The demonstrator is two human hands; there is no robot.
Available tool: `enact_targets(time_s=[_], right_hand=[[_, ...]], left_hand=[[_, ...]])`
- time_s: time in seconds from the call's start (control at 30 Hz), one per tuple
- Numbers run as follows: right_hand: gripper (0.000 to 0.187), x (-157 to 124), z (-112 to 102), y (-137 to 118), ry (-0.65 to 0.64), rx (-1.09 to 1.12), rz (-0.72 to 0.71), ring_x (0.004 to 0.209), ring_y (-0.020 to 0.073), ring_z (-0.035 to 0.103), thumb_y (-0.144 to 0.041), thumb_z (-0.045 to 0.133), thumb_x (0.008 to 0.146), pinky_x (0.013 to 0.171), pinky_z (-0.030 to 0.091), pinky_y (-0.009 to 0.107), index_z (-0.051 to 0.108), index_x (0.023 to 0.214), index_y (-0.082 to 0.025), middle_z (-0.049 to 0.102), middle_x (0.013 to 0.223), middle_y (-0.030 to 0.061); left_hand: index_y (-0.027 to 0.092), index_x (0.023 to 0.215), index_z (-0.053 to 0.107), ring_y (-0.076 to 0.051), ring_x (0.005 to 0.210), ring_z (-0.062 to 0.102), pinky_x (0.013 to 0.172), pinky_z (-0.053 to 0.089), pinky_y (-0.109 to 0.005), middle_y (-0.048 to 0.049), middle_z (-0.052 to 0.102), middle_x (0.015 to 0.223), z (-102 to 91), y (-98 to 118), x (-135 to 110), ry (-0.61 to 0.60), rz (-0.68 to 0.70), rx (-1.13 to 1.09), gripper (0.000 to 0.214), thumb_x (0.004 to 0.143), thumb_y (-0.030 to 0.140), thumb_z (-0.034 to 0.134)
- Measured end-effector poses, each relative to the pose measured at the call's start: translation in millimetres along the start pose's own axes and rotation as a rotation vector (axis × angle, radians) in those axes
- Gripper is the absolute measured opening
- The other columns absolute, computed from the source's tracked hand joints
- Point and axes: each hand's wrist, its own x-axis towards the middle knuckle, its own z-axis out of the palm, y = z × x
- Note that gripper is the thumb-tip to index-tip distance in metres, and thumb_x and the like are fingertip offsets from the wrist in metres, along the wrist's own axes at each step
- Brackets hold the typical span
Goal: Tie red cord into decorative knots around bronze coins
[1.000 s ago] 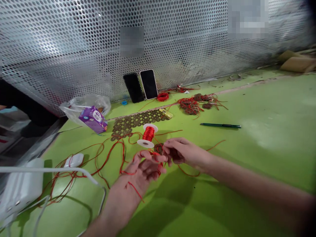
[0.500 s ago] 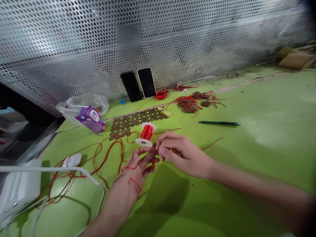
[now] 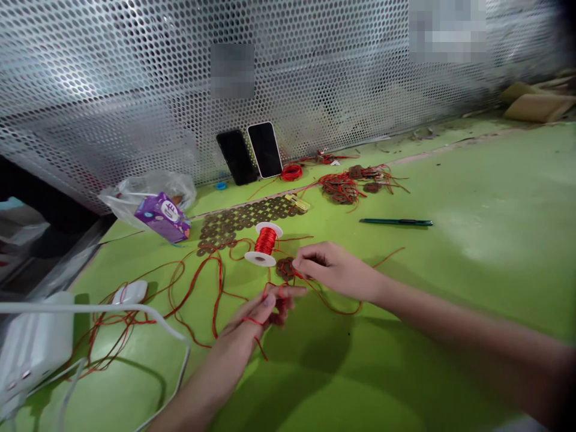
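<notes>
Red cord (image 3: 253, 321) loops round the thumb and fingers of my left hand (image 3: 243, 336). Its index finger points right while the other fingers curl in around the cord. My right hand (image 3: 333, 273) is closed in a pinch on red cord beside a round brown coin piece (image 3: 285, 269) laced with red. From this pinch a length of cord bows down and to the right over the green tabletop. Just behind the coin piece stands a spool of red cord (image 3: 266, 241) with white flanges.
Flat coins (image 3: 243, 219) lie in rows behind the spool, a yellow item (image 3: 297, 203) at their end. Finished-looking red-corded coins (image 3: 341, 189) are heaped farther right, near a green pen-like tool (image 3: 396, 222). Two phones (image 3: 264, 150) lean on the perforated panel. A purple box (image 3: 164, 217) and loose cords occupy the left.
My hands have drawn slightly apart, the left lower and the right outward. The coin piece, hidden by fingers before, now shows between them, with a curve of cord below my right hand.
</notes>
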Motion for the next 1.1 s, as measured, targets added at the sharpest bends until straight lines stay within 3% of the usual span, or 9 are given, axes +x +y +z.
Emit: enact_targets(time_s=[0.13,0.23,0.43,0.63,0.9,1.1], right_hand=[[0.024,-7,4,-9,0.063,-0.12,-0.079,0.051,0.0078,0.038,-0.027,0.045,0.087,0.049,0.027,0.022,0.054,0.069,-0.016,0.048,0.058,-0.0036],[0.023,-11,6,-12,0.087,-0.29,-0.254,0.054,0.0089,0.04,-0.024,0.043,0.088,0.053,0.029,0.023,0.054,0.07,-0.016,0.052,0.063,-0.0009],[0.022,-12,9,-4,0.061,-0.535,-0.495,0.065,0.0136,0.049,-0.024,0.038,0.091,0.06,0.033,0.026,0.058,0.084,-0.017,0.061,0.08,0.0057],[0.019,-8,9,2,0.056,-0.537,-0.471,0.064,0.0142,0.049,-0.022,0.04,0.091,0.06,0.034,0.026,0.058,0.087,-0.016,0.06,0.079,0.0056],[0.021,-1,8,5,0.008,-0.25,-0.35,0.073,0.0161,0.055,-0.023,0.04,0.092,0.069,0.042,0.028,0.059,0.086,-0.015,0.062,0.083,0.0067],[0.016,-1,15,8,-0.074,-0.208,-0.435,0.086,0.0178,0.056,-0.017,0.042,0.088,0.076,0.044,0.028,0.057,0.088,-0.015,0.061,0.094,0.0096]], left_hand=[[0.019,0.101,0.071,-0.023,0.091,0.055,0.088,0.039,-0.033,-0.0082,0.066,0.097,-6.2,-8,-3,0.12,-0.087,0.069,0.036,0.078,0.045,0.062],[0.019,0.1,0.07,-0.025,0.101,0.055,0.089,0.041,-0.033,-0.0094,0.066,0.104,-5.3,-8,-3,0.172,-0.089,-0.028,0.032,0.076,0.04,0.066],[0.016,0.079,0.071,-0.018,0.078,0.059,0.07,0.049,-0.029,-0.0067,0.068,0.086,6.8,5,5,0.057,-0.001,-0.383,0.015,0.075,0.029,0.066],[0.015,0.085,0.071,-0.016,0.076,0.063,0.072,0.053,-0.026,-0.0042,0.07,0.083,4.5,11,-3,-0.073,-0.068,-0.699,0.013,0.077,0.021,0.063],[0.015,0.1,0.07,-0.017,0.075,0.067,0.069,0.055,-0.026,-0.0062,0.073,0.096,1.9,11,-9,-0.324,-0.09,-0.86,0.024,0.086,0.018,0.052],[0.021,0.105,0.069,-0.019,0.082,0.066,0.073,0.055,-0.029,-0.0039,0.071,0.102,1.7,11,-10,-0.312,-0.064,-0.874,0.028,0.088,0.02,0.047]])
